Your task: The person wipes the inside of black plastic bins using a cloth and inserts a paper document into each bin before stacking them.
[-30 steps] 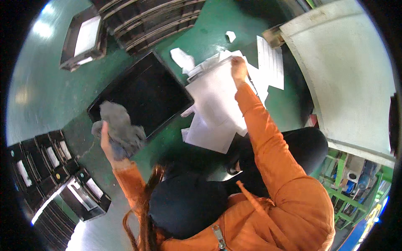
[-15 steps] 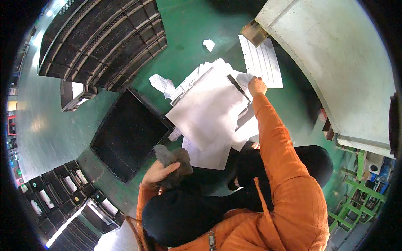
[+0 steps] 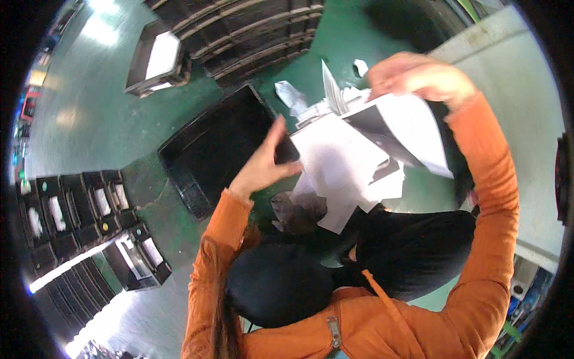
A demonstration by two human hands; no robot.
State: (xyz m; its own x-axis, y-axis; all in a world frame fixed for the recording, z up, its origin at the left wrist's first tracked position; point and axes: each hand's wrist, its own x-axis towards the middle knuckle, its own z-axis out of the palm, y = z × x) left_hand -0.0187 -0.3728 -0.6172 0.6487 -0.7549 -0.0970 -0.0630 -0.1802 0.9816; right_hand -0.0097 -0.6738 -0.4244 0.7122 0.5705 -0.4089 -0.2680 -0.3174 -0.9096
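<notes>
White sheet (image 3: 421,128) hangs curled above paper pile (image 3: 335,152); our right hand (image 3: 412,78) pinches its upper edge. Our left hand (image 3: 265,166) spread near black tray (image 3: 209,143). We judge sheet light, limp, easily creased: hold by edges or corners.

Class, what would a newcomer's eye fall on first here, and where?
Probably the white paper pile at centre, a curled sheet held up at its right by the right hand. Then the black tray to its left, the left hand spread open near its right end. A grey cloth lies below, near the left knee.
</notes>
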